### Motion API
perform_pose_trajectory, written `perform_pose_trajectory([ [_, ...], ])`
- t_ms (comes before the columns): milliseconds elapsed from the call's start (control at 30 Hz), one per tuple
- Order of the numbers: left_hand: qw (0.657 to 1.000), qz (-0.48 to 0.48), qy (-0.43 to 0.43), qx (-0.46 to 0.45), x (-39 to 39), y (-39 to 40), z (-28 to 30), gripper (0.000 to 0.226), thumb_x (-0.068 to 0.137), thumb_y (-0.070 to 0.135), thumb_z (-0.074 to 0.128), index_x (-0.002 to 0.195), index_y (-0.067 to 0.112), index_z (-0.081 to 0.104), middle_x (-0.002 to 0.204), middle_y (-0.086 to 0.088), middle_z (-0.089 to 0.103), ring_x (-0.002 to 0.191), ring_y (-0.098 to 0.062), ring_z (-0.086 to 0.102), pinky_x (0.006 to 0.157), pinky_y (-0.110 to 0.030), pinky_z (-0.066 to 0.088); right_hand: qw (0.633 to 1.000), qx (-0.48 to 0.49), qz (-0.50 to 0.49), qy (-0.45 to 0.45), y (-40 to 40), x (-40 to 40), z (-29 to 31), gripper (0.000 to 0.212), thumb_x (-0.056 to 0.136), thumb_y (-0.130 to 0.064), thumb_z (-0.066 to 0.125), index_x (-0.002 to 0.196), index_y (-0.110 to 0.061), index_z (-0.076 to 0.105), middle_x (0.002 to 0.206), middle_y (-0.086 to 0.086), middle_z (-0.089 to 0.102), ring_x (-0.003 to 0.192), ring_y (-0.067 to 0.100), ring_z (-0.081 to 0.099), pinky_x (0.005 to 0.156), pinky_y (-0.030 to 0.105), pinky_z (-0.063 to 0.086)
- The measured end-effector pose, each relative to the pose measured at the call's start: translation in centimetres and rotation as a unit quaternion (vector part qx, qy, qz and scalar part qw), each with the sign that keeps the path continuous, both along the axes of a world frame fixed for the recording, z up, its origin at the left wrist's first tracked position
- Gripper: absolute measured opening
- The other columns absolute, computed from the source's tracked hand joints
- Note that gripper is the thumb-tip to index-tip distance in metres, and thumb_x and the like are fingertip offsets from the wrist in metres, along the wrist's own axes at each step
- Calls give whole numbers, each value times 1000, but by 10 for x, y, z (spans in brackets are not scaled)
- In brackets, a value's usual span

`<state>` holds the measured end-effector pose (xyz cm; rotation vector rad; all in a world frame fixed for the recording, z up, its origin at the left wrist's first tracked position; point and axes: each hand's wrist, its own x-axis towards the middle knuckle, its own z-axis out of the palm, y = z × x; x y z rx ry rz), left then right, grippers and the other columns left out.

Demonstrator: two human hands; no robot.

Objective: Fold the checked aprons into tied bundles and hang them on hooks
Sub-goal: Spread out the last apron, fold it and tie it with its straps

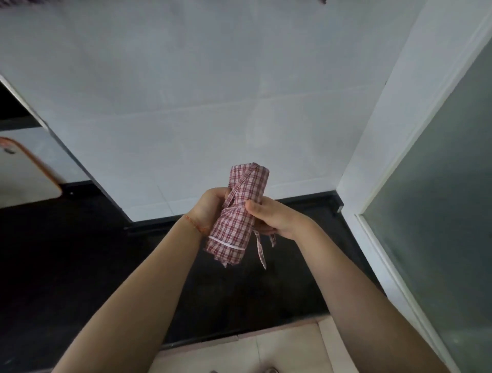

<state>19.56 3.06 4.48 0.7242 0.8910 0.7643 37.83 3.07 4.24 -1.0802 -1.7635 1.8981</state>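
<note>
Left hand (210,210) fingers hidden behind rolled checked apron (239,213). Checked cloth (16,2) at 11 o'clock cut by top edge, blurred. Orange-rimmed white object (29,173) at 9 o'clock cut off, unidentifiable. Shoe tips (269,370) at 6 o'clock cropped.

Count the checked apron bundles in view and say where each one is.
1. The rolled apron bundle is held in mid-air between the left hand and right hand, before the white wall. Others may lie outside the frame.
</note>
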Motion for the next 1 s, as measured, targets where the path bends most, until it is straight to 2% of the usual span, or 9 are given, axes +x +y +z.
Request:
perform_pose_trajectory([
  [67,1000,2,7,-23,-4,-2,-14,20,77,12,51,89,-2,59,80,-10,62,69,-22,63,67,-31,57,1000,-13,6,-17,-3,-2,-13,100,47,-87,65,126,-28,51,115,-8,67,104,9,67,92,24,52],
  [100,999,10,11,-33,-5,-3,-19,21,76,12,51,89,-2,60,80,-10,62,70,-22,63,67,-32,57,999,-18,6,-39,-3,-2,-17,99,52,-87,60,126,-21,53,103,-7,69,84,4,68,77,18,53],
  [200,996,49,22,-64,-12,-10,-41,28,76,14,53,97,-1,63,85,-11,66,77,-25,65,76,-38,56,993,-73,22,-88,-7,-2,-32,85,71,-84,43,100,-5,55,64,5,47,41,9,31,45,22,23],
  [367,988,65,61,-128,-19,-16,-75,26,91,13,44,100,-1,64,87,-13,67,79,-27,66,83,-41,55,984,-137,18,-111,-13,-6,-59,71,78,-80,48,86,-9,54,63,-1,46,46,9,23,47,23,20],
  [500,970,78,131,-192,-22,-24,-113,28,94,19,44,103,3,65,83,-10,70,74,-23,67,84,-38,54,975,-37,13,-217,-10,-6,-76,46,88,-67,56,81,-21,57,64,-7,48,46,6,37,47,19,33],
  [600,958,96,146,-225,-22,-33,-139,36,92,18,45,118,1,63,97,-13,71,90,-27,68,100,-46,50,971,0,-12,-238,-10,-8,-94,48,92,-59,58,80,-13,55,62,-3,45,45,7,37,47,22,33],
  [733,944,127,171,-252,-12,-40,-161,33,97,21,50,123,5,62,110,-12,68,103,-27,65,99,-49,51,964,58,-26,-258,-13,-19,-115,43,98,-48,55,79,-10,59,71,2,54,61,12,50,61,28,39],
  [867,925,93,351,-114,2,-47,-161,23,97,9,54,120,14,56,106,-5,61,95,-20,60,87,-39,56,956,62,-55,-281,-15,-28,-135,40,101,-40,52,73,-11,57,68,5,53,62,16,53,63,34,42],
  [1000,916,28,396,54,11,-57,-160,36,90,8,68,122,21,61,105,5,67,92,-12,66,80,-27,59,959,6,-93,-269,-21,-29,-148,38,102,-42,51,76,-16,61,62,-1,54,51,9,50,56,25,42],
])
